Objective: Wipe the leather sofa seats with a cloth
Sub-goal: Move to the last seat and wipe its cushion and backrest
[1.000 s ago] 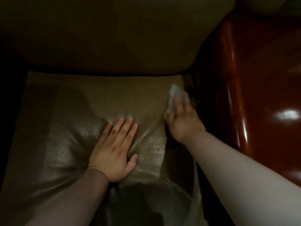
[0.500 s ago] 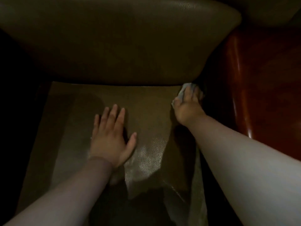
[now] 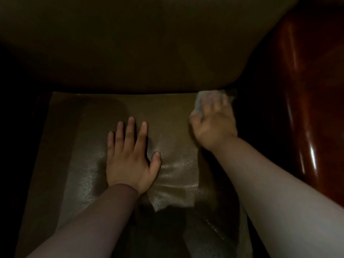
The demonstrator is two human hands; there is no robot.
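Observation:
A brown leather seat cushion (image 3: 83,164) fills the lower middle of the head view, dimly lit. My left hand (image 3: 130,157) lies flat on its centre, fingers straight and spread, pressing the leather down. My right hand (image 3: 214,123) is at the seat's back right corner, on top of a pale cloth (image 3: 202,97) that shows past the fingertips. The hand and cloth are blurred, so the fingers' hold on the cloth is unclear. The cloth touches the seam where the seat meets the backrest.
The brown leather backrest (image 3: 139,43) rises behind the seat. A glossy reddish wooden armrest (image 3: 307,90) runs along the right side, close to my right hand. Deep shadow covers the left edge and the gap beside the armrest.
My right hand with the cloth has stayed at the back right corner, shifting slightly. My left hand has stayed flat on the seat centre. The camera has moved a little.

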